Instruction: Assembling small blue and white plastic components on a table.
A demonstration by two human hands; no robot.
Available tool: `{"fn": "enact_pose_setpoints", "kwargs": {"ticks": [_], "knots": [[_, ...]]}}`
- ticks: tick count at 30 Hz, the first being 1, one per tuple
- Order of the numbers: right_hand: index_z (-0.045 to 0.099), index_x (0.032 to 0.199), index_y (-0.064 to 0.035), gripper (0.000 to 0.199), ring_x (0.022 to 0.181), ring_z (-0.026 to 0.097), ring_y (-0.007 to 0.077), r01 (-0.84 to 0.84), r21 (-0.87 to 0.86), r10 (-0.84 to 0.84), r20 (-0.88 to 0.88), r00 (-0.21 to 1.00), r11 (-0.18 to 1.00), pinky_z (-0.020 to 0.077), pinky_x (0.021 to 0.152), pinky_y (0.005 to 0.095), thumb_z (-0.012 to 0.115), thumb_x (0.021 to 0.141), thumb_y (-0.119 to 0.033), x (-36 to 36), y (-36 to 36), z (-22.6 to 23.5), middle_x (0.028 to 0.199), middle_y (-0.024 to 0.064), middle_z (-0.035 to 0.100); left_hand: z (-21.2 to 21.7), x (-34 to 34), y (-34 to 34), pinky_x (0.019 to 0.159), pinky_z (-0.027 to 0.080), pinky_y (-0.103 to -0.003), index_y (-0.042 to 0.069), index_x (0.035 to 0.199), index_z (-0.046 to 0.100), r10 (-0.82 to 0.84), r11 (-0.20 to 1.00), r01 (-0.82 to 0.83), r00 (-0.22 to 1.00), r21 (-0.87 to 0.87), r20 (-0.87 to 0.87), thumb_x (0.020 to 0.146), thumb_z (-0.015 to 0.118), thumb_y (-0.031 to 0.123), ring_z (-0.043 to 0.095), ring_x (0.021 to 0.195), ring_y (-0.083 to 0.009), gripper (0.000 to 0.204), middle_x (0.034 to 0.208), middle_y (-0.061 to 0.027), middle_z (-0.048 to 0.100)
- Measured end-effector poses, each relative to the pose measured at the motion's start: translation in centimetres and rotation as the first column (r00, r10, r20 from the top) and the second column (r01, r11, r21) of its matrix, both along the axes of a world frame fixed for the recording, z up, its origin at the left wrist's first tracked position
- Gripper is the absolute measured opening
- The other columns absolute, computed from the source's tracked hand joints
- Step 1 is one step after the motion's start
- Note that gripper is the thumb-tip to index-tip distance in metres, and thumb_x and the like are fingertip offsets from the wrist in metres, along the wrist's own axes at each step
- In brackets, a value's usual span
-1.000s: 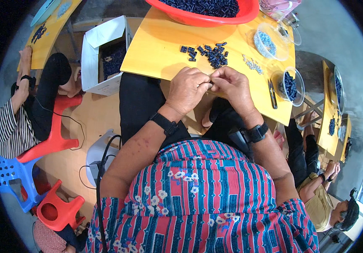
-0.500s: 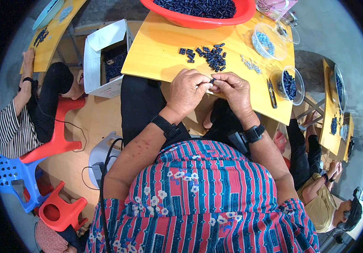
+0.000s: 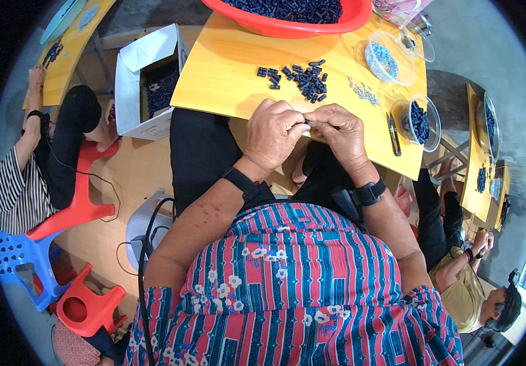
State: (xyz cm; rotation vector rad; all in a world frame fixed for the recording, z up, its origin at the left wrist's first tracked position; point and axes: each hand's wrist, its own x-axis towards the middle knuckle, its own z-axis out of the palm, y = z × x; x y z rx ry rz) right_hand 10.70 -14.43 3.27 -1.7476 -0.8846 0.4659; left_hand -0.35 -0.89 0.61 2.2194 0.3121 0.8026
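My left hand [image 3: 273, 133] and my right hand [image 3: 340, 135] meet at the near edge of the yellow table [image 3: 214, 79]. Between their pinched fingertips sits a small dark plastic part [image 3: 307, 122], mostly covered by the fingers. Just beyond lies a loose pile of small dark blue plastic parts [image 3: 309, 82], with a few more [image 3: 269, 74] set apart to its left. Small silvery pieces [image 3: 364, 93] are scattered right of the pile. A pair of dark-handled snips [image 3: 393, 134] lies near my right hand.
A red basin [image 3: 299, 27] of dark parts stands at the back. On the right are a clear tub of silvery pieces [image 3: 382, 61] and a clear tub of dark parts [image 3: 420, 122]. An open white carton [image 3: 144, 91] stands left of the table. Other people sit at tables on both sides.
My hands stay together at the table edge, with fingers shifted slightly around the small part. The view has tilted a little; the piles look the same.
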Motion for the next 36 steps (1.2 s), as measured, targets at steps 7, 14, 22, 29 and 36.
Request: {"fn": "enact_pose_setpoints", "kwargs": {"ticks": [7,14,22,29,36], "knots": [[0.075,0.096,-0.0015,0.019,0.08,0.066,0.0137,0.002,-0.071,0.003,0.07,0.998,0.997,0.0552,0.072,0.0265,0.067,0.082,0.009,0.3,-0.8,0.4,0.088,0.0075,0.069,0.0,0.2,-0.6,0.07,0.049,-0.039,0.011,0.078,0.071,-0.013,1.0,0.013,1.0,0.02,0.015,0.069,0.079,0.015,0.058,0.078,-0.027,0.013,0.078,-0.0042,0.065],[0.066,0.118,-0.0015,0.028,0.092,0.065,0.0186,-0.04,0.12,0.044,-0.03,0.999,0.992,0.0527,0.081,0.0295,0.059,0.091,-0.002,0.0,1.3,3.4,0.102,0.013,0.067,0.0,-0.1,-0.6,0.074,0.048,-0.04,0.012,0.08,0.071,-0.039,0.993,0.047,0.996,0.106,-0.075,0.074,0.074,0.023,0.059,0.083,-0.0258,0.013,0.082,-0.0035,0.064],[0.061,0.128,-0.006,0.064,0.106,0.059,0.039,-0.475,0.001,0.419,0.47,0.777,0.88,0.0457,0.097,0.0457,0.06,0.086,-0.055,0.8,5.2,2.3,0.108,0.0194,0.064,-0.1,0.2,-0.6,0.077,0.051,-0.045,0.009,0.088,0.072,-0.074,0.994,0.084,0.988,-0.07,0.133,0.071,0.078,0.026,0.065,0.089,-0.0309,0.024,0.086,-0.0069,0.068],[0.06,0.131,-0.0087,0.084,0.114,0.054,0.0395,-0.502,-0.226,0.545,0.477,0.69,0.835,0.0403,0.104,0.0488,0.05,0.082,-0.076,-0.3,5.1,1.0,0.119,0.0198,0.059,-3.0,-0.8,-0.8,0.077,0.053,-0.046,0.008,0.096,0.072,-0.141,0.99,0.14,0.987,0.011,0.076,0.059,0.086,0.045,0.067,0.09,-0.0324,0.055,0.093,-0.0098,0.069],[0.061,0.128,-0.0097,0.081,0.11,0.056,0.0368,-0.477,-0.23,0.521,0.523,0.675,0.848,0.0425,0.102,0.0462,0.057,0.077,-0.073,-0.5,4.9,1.2,0.115,0.0165,0.061,-2.3,-1.4,-0.9,0.08,0.052,-0.045,0.008,0.099,0.071,-0.152,0.988,0.151,0.988,0.023,0.037,0.061,0.084,0.051,0.066,0.093,-0.0327,0.059,0.095,-0.0094,0.069]]}}
